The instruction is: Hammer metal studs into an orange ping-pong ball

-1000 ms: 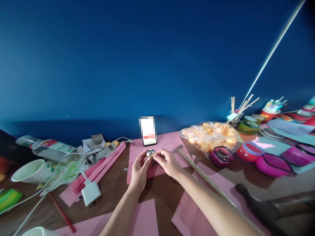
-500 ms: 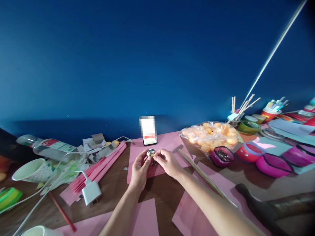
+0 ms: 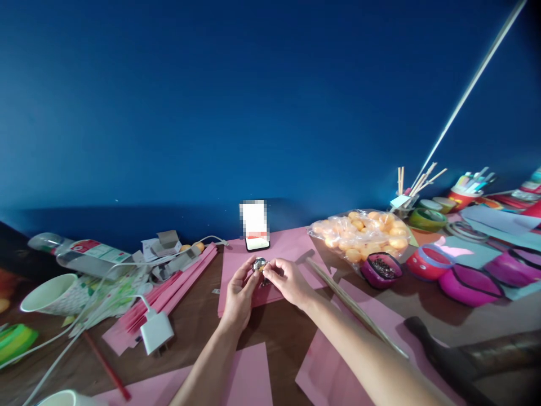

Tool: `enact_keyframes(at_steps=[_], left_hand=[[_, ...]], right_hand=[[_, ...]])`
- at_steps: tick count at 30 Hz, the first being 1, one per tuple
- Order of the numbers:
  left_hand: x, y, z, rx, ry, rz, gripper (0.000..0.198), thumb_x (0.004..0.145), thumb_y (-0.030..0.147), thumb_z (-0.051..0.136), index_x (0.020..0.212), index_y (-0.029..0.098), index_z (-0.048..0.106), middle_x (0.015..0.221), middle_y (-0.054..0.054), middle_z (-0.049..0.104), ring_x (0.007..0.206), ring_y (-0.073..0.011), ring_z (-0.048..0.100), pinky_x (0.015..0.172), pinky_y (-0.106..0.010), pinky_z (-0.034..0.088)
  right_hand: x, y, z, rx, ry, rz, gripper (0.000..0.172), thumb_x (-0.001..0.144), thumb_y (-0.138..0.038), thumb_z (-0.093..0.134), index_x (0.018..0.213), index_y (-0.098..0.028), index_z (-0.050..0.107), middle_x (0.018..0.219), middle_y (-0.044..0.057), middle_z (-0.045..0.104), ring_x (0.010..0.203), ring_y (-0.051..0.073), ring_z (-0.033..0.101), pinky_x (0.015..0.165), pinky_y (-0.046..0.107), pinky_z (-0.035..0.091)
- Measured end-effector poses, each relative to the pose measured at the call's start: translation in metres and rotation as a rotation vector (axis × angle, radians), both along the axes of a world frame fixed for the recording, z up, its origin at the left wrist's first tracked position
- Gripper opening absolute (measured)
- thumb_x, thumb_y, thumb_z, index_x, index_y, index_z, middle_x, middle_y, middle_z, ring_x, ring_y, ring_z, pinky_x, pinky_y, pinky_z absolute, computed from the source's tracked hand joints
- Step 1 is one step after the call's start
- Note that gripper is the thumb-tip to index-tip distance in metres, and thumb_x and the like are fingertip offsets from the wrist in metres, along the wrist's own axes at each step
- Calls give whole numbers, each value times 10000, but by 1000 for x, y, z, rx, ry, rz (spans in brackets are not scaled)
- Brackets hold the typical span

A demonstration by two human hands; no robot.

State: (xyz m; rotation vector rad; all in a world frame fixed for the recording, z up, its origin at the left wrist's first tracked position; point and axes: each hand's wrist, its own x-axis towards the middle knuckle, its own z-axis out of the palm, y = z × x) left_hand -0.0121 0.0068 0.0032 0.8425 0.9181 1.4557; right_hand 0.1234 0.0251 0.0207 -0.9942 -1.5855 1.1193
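Observation:
Between the fingertips of my left hand [image 3: 240,290] is a small, shiny, round silver object [image 3: 259,263]. My right hand [image 3: 289,280] has its thumb and forefinger pinched at the right side of this object; anything smaller between those fingertips is too small to make out. Both hands hover over a pink paper sheet [image 3: 291,243]. Small dark bits [image 3: 265,282] show just below the fingertips. Behind the hands a phone [image 3: 257,225] stands upright, its screen partly blurred.
At the right are a bag of orange balls [image 3: 359,231], a purple bowl of small metal pieces [image 3: 381,269] and a hammer [image 3: 465,355]. At the left lie a plastic bottle [image 3: 93,254], pink strips [image 3: 186,287], a white charger [image 3: 156,330] and a paper cup [image 3: 53,293].
Both hands stay in nearly the same place. The silver object has turned slightly between the fingers, and my right fingertips have shifted a little.

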Motion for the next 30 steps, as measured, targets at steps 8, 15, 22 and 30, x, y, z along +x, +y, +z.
enact_keyframes(at_steps=[8, 15, 22, 30], left_hand=[[0, 0, 1, 3, 11, 10, 485, 656, 252, 702, 1115, 183, 561, 1096, -97, 628, 996, -217, 592, 871, -342, 459], [0, 0, 1, -18, 26, 26, 487, 668, 290, 691, 1120, 167, 559, 1094, -106, 632, 956, -209, 607, 806, -307, 483], [0, 1, -3, 12, 50, 80, 445, 706, 319, 651, 1118, 173, 569, 1088, -104, 637, 997, -214, 589, 868, -331, 447], [0, 0, -1, 25, 78, 86, 448, 690, 322, 663, 1105, 176, 581, 1066, -95, 649, 981, -210, 596, 898, -346, 431]], right_hand=[[-3, -1, -2, 5, -25, -10, 184, 805, -326, 511, 770, -174, 607, 747, 18, 643, 695, 152, 594, 622, 247, 469], [-6, -2, -3, -55, 60, -18, 176, 785, -325, 544, 775, -167, 621, 743, 24, 666, 669, 155, 617, 621, 256, 481], [-5, -2, -1, -78, 114, 36, 209, 803, -365, 528, 758, -170, 586, 736, 20, 656, 679, 157, 628, 651, 270, 500], [-5, -2, -3, -81, 101, 23, 225, 794, -390, 540, 744, -174, 574, 735, 15, 657, 686, 161, 630, 647, 265, 494]])
